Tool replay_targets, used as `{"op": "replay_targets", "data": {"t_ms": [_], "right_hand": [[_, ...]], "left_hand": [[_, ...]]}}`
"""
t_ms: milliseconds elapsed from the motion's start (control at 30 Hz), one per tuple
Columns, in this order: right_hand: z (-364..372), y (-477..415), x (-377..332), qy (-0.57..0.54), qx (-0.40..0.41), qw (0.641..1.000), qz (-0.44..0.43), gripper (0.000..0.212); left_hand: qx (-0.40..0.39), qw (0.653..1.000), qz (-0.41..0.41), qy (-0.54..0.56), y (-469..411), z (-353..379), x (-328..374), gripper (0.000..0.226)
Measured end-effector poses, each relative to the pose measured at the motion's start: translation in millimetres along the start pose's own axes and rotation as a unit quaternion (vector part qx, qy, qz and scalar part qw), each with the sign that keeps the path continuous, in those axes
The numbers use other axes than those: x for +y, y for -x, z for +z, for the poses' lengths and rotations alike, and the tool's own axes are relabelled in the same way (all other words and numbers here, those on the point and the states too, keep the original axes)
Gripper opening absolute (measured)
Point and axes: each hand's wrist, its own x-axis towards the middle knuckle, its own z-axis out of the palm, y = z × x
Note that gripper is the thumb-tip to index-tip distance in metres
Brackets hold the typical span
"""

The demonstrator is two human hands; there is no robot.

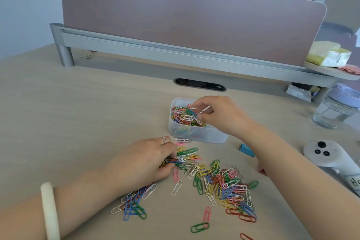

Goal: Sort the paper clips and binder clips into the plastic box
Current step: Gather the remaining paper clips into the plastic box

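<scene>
A clear plastic box (196, 136) stands mid-desk, partly filled with coloured paper clips. My right hand (220, 115) hovers over the box's right side, its thumb and fingers pinching a clip or two above the contents. Loose coloured paper clips (224, 185) lie scattered on the desk in front of the box. My left hand (144, 160), with a ring and a white bracelet on the wrist, rests curled on the left part of that pile and gathers a small bunch of clips under its fingers. A blue binder clip (247, 150) lies right of the box, by my right forearm.
A white controller (327, 155) lies at the right edge. A glass jar with a lilac lid (337, 107) stands at the far right. A grey partition rail (175, 52) runs across the back, with a cable slot (200, 84) before it. A small red thing (263, 172) peeks from under my right forearm.
</scene>
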Motion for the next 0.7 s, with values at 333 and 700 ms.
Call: {"op": "replay_targets", "data": {"t_ms": [333, 700], "right_hand": [[-2, 67, 5, -0.033, -0.001, 0.994, -0.107, 0.015], [6, 85, 38, -0.027, -0.010, 0.995, -0.092, 0.015]], "left_hand": [[0.028, 0.992, -0.026, 0.121, -12, 1, -3, 0.041], [0.072, 0.985, -0.109, 0.110, -110, -33, -10, 0.016]]}}
